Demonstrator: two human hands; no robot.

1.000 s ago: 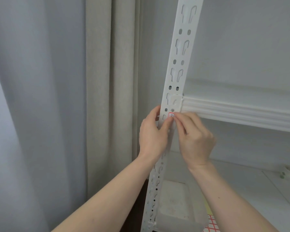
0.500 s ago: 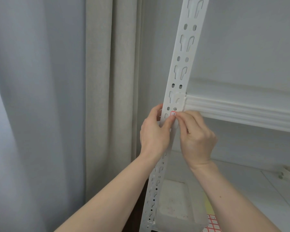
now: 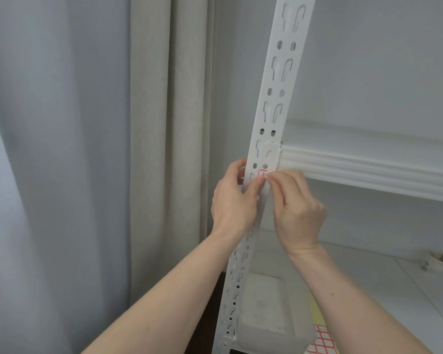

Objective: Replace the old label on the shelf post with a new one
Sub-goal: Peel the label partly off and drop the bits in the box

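Much of the small red-bordered label (image 3: 262, 173) is covered by fingertips, so only its upper part shows, with a dark handwritten mark that is too small to read; whether it is fully stuck down cannot be told. The lower stretch of the white slotted shelf post (image 3: 274, 103) passes behind both hands, and its top runs out of view. The left hand (image 3: 232, 203) wraps the post from the left side, fingers curled round the far edge and the thumb laid up across the front face, its tip pressing at the label's lower left. The right hand (image 3: 298, 210) comes in from the right with thumb and forefinger pinched narrowly together, tips touching the label's right edge; the other fingers are folded in. The label sits on the front of the post just below the joint where the ribbed shelf beam (image 3: 368, 169) meets it, right between the two thumbs. Lower down, a translucent plastic tray (image 3: 269, 310) rests on the shelf beside a partly hidden sheet of red-bordered stickers (image 3: 322, 341), cut off by the bottom edge.
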